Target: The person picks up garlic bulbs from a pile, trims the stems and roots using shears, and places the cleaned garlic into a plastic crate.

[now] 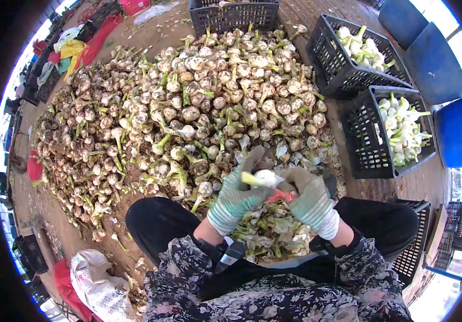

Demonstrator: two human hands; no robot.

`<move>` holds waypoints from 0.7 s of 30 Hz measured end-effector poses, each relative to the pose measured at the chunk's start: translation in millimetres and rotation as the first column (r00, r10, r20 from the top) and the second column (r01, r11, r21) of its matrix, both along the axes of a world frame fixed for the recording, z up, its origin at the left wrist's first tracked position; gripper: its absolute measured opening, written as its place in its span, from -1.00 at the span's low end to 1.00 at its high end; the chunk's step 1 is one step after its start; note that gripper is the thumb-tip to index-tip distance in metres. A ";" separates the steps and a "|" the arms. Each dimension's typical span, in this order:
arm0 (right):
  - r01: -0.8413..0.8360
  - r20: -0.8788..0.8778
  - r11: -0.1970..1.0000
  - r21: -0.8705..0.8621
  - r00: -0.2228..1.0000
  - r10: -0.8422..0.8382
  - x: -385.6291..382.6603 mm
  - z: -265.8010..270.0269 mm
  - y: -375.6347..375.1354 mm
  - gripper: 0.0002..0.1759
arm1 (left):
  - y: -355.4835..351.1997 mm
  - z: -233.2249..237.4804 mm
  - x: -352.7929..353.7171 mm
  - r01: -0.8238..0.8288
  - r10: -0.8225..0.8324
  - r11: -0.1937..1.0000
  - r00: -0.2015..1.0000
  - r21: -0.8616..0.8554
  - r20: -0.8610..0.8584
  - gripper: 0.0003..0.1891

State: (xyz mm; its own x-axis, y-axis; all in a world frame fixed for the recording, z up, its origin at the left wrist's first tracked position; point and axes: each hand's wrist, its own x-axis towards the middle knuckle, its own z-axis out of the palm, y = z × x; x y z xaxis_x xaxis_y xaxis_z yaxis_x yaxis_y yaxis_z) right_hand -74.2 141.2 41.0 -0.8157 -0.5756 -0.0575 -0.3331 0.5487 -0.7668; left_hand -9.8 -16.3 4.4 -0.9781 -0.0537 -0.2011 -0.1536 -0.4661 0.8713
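Note:
Both hands wear striped, dirt-stained gloves and meet in front of the lap. My left hand is closed round a garlic bulb whose cleaned white head points right and whose green stem points left. My right hand is closed on a red-handled tool beside the bulb; the tool's working end is hidden. Between the knees, below the hands, lies a heap of peeled leaves and skins. Just beyond the hands spreads a large pile of unpeeled garlic.
Black crates of cleaned garlic stand at the right, one nearer and one farther. Another black crate stands behind the pile. Blue barrels line the right edge. A white sack lies at the lower left.

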 end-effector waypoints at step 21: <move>-0.068 0.287 0.930 -0.361 0.941 0.180 -9.0 -27.5 -15.7 -0.64 | -12.0 7.2 -3.1 -0.455 0.462 0.882 0.887 0.122 -0.033 -0.49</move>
